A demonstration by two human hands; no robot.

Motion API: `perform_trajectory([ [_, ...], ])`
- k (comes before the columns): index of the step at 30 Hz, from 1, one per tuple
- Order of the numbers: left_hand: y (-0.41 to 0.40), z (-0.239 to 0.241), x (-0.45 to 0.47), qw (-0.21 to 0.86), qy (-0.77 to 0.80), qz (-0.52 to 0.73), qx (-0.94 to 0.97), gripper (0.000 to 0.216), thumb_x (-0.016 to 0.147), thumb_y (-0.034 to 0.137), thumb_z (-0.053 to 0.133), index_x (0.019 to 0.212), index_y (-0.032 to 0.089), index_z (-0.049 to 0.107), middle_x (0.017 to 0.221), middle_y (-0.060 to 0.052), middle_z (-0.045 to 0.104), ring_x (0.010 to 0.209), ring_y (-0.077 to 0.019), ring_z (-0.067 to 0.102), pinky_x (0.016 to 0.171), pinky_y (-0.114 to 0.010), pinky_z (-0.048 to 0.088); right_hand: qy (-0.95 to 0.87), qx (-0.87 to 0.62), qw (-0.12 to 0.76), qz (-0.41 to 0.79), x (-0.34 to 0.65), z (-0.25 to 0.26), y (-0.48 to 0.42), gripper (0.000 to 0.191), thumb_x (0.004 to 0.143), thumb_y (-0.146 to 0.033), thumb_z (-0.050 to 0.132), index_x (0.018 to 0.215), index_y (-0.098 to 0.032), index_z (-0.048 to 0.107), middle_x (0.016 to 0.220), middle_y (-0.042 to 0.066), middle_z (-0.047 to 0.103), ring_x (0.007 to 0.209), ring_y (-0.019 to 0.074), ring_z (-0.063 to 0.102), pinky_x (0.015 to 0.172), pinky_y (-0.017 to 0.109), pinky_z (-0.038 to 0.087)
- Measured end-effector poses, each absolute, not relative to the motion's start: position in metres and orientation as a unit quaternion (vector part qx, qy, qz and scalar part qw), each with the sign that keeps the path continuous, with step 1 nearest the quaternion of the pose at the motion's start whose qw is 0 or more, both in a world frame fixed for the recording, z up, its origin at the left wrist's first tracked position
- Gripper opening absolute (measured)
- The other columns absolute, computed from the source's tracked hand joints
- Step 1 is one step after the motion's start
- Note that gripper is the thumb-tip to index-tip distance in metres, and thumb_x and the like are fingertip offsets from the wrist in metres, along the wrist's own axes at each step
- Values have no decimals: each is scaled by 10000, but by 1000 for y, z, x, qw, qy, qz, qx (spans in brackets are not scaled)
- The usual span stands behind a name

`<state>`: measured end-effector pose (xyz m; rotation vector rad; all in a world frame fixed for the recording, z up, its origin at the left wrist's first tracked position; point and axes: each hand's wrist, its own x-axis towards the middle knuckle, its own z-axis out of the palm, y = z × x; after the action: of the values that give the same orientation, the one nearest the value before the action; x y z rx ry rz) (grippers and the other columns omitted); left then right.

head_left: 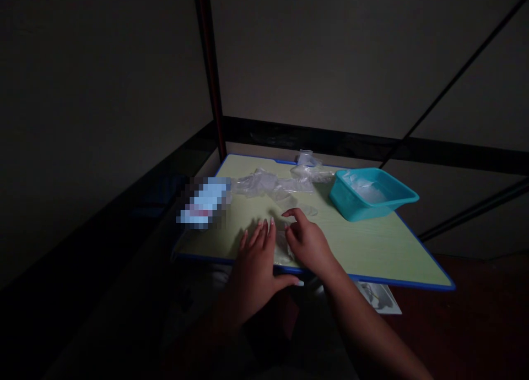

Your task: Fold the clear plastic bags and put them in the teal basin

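Note:
My left hand [258,264] lies over the near edge of the table, its fingers stretched forward and the thumb out to the right. Beside it, my right hand [309,242] has a bent index finger reaching left, apart from the thumb; its other fingers are hidden. A small clear plastic bag [282,251] lies flat between the two hands, partly covered by them. Farther back, crumpled clear plastic bags [260,182] spread over the tabletop, with more plastic packaging [309,173] at the rear edge.
A turquoise plastic basin [363,209] holding clear plastic stands at the table's right. On the left is a bright, pixelated object [205,204]. The pale table [397,259] has a blue rim, and dark-trimmed walls rise behind it. A printed sheet [382,298] shows below its front edge.

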<state>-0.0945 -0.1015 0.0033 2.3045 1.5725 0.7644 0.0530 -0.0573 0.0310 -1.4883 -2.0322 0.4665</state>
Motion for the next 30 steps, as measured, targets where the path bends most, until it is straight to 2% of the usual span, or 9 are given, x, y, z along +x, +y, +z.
perform_trajectory([
  [3,-100,4,-114,219,519,339,754,832,796,419,591,1452,161,149,1430,-165,375,1304,-269,379,1047,-437,351,-768,-541,279,201,50,29,-56,294,829,-205,440,1121,-205,474,564,-49,543,497,137,502,495,204,294],
  [6,-96,-2,-120,235,516,388,726,610,891,304,456,1433,174,210,1392,-136,433,1274,-221,424,1051,-398,355,-778,-525,264,223,46,25,-55,293,829,-209,461,1122,-207,472,570,-50,550,511,135,510,503,201,299],
  [10,-92,-12,-117,191,514,390,739,504,908,266,422,1390,166,312,1367,-123,458,1272,-215,418,1063,-389,344,-786,-513,259,228,42,18,-53,260,880,-255,425,1129,-204,477,629,-19,591,574,148,548,554,212,348],
  [17,-90,-15,-116,76,495,343,794,338,859,212,503,1191,209,569,1301,-102,511,1272,-266,389,1067,-476,312,-789,-496,264,248,47,6,-49,313,875,-171,374,1175,-205,456,716,3,610,645,157,579,589,230,392],
  [21,-93,-16,-117,32,500,291,815,268,845,259,556,1097,281,646,1360,-71,482,1324,-310,318,1074,-563,236,-774,-495,305,251,58,4,-52,281,924,-230,326,1172,-213,458,717,-3,607,633,155,576,604,248,428],
  [23,-94,-17,-117,25,502,280,818,261,850,277,555,1092,296,652,1369,-64,479,1336,-310,300,1073,-574,224,-770,-502,332,212,67,6,-58,280,937,-267,325,1168,-198,467,821,34,634,734,167,598,688,280,457],
  [25,-94,-19,-117,23,501,278,819,267,855,285,549,1103,297,648,1373,-64,477,1343,-304,292,1071,-567,235,-796,-494,319,142,76,7,-68,326,926,-304,382,1216,-179,462,1061,96,623,978,205,576,861,354,435],
  [27,-93,-20,-118,24,497,277,822,266,853,288,551,1099,285,651,1373,-68,478,1344,-300,294,1066,-554,253,-841,-471,255,77,83,6,-80,459,909,-344,430,1333,-174,388,1316,130,497,1218,250,438,1023,459,308],
  [30,-91,-18,-117,32,498,269,824,295,859,287,536,1134,241,632,1372,-82,479,1337,-290,313,1071,-528,260,-891,-429,146,36,85,1,-94,636,913,-403,417,1456,-170,181,1483,130,276,1360,254,245,1099,537,127],
])
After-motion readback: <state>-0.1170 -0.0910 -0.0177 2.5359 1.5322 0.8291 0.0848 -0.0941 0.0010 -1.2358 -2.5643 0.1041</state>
